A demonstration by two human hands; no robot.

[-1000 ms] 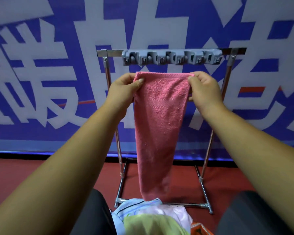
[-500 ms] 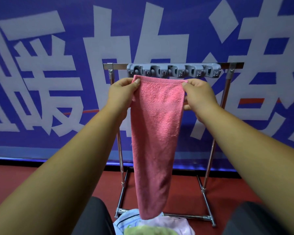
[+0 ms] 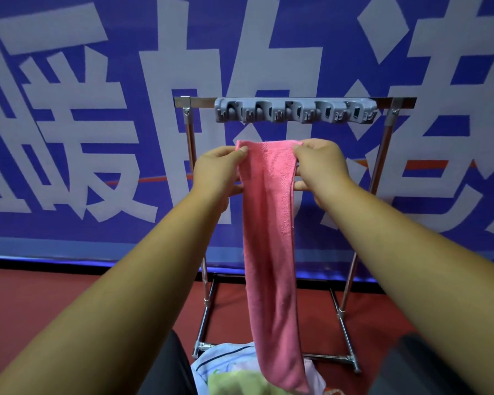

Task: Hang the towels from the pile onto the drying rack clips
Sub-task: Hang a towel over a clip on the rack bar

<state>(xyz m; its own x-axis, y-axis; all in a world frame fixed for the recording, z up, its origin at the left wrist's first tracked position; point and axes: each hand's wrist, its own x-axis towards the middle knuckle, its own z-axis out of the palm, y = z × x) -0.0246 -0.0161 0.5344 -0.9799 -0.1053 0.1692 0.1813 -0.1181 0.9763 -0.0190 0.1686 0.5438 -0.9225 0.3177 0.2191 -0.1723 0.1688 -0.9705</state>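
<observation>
Towel, pink [image 3: 268, 238]: one piece, held up in the air in front of the drying rack, its top edge below the clip strip and apart from it. It hangs long and narrow, folded lengthwise, and its lower end reaches down over the pile.

Left hand [image 3: 217, 169]: thumb and forefinger pinch the top left corner of the towel; the other fingers curl behind the cloth.

Right hand [image 3: 320, 166]: pinches the top right corner in the same way, level with the left hand and near it, so the top edge sags a little between the two hands.

Drying rack [image 3: 191, 101]: chrome tube frame standing on the red floor [image 3: 69, 303], with a left post, a top bar and a right post.

Clip strip [image 3: 294, 111]: grey plastic, five clips in a row, fixed along the top bar.

Pile [image 3: 226, 374]: white striped cloth and a pale green piece, at the foot of the rack, between the person's dark-trousered knees.

Banner [image 3: 69, 138]: blue with large white characters, behind the rack.
</observation>
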